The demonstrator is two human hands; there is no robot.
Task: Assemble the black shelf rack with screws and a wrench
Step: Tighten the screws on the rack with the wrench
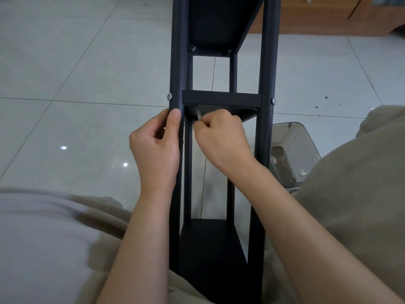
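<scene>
At centre frame, a person's right hand (221, 137) is balled tight, fingers curled down and pinching a small grey wrench (199, 115) just under the middle shelf (221, 99), at its left inner corner. The forearm reaches in from the lower right, crossing in front of the right post. The wrench's visible arm stands nearly upright, tilted slightly left, its top end against the shelf's underside; the rest is hidden in the fingers.

Just left of it, the left hand (156, 148) grips the near left post (175, 62), thumb laid straight up along the tube and fingers wrapped behind it, forearm rising from the bottom edge.

The black rack (266, 62) runs lengthwise from bottom centre to the top edge, pointing away from the person, between trousers (350, 205) in beige. Silver screws (169, 96) show on the outer sides of both near posts, level with the middle shelf; two more sit under the shelf above.

Right of the rack, a translucent bin (293, 150) rests on the pale tiled floor (87, 73). A wooden cabinet (317, 16) fills the upper right.
</scene>
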